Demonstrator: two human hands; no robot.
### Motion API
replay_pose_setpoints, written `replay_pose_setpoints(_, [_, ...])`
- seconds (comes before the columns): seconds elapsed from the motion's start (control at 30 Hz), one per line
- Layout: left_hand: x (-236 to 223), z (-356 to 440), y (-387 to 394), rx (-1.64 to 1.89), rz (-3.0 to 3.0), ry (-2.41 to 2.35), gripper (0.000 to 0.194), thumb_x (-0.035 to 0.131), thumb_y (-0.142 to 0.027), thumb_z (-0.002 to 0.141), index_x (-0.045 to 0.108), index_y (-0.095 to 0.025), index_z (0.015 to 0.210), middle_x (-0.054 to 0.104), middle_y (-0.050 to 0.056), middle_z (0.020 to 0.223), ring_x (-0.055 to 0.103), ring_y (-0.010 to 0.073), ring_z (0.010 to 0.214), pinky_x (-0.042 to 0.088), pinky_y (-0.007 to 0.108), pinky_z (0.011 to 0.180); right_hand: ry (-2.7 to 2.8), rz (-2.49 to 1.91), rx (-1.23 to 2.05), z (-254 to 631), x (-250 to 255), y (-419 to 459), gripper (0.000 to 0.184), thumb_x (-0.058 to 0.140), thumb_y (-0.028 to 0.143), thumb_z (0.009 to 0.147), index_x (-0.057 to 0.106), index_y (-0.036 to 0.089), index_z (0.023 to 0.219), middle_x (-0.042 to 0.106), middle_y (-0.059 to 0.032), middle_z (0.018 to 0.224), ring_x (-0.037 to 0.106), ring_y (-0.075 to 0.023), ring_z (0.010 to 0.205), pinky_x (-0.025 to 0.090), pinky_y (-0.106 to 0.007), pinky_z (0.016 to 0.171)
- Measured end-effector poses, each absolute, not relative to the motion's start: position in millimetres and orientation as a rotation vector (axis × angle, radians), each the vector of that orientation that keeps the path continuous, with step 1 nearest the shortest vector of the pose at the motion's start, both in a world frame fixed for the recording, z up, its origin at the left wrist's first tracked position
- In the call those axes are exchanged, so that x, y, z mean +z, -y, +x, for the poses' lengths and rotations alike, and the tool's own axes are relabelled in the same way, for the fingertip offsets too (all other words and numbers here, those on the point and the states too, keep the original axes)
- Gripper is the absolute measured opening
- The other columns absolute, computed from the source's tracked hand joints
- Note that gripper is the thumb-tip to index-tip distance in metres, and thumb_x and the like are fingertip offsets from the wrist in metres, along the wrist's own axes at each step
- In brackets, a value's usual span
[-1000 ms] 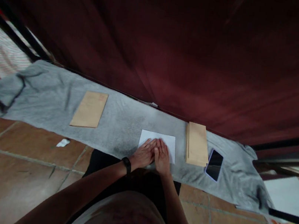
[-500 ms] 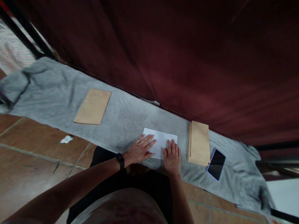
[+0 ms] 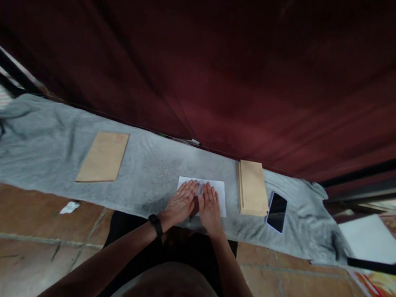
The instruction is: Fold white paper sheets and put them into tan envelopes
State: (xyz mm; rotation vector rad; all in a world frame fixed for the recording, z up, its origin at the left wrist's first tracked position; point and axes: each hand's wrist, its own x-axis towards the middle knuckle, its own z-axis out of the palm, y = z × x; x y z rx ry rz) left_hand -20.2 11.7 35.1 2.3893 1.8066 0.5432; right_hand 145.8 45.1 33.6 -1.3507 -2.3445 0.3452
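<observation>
A white sheet of paper (image 3: 221,197) lies on the grey cloth (image 3: 155,162) in front of me, partly hidden by both hands. My left hand (image 3: 181,200) rests flat on its left part, fingers stretched out and pointing away from me; a black band circles that wrist. Close beside it, my right hand (image 3: 210,209) presses flat on the middle of the paper, fingers also extended. To the right sits a small stack of brown envelopes (image 3: 254,189). A single brown envelope (image 3: 104,157) lies apart on the left.
A phone (image 3: 277,212) lies right of the envelope stack. Behind the cloth hangs a dark red curtain-like surface (image 3: 201,79). A scrap of white paper (image 3: 70,207) is on the tiled floor (image 3: 17,260). A white board or sheet (image 3: 372,239) stands beyond the right end.
My right hand has slid left across the paper and now lies close to my left hand. The whole view has shifted and tilted slightly.
</observation>
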Motion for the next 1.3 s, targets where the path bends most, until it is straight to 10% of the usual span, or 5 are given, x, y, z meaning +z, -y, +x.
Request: replay_pose_setpoints(1.3, [27,-18,54,0.409,2.538,-1.793,0.065,0.042,-0.041,0.1,0.026,-0.015,0.157,0.033,0.011,0.161,0.027,0.0236,0.15,0.026,0.044,0.122,2.429,-1.454,0.035,198,20,-4,0.052,0.034,0.032,0.105,0.034,0.015,0.154,0.04,-0.0128,0.157,0.036,-0.027,0.145,0.028,-0.047,0.118])
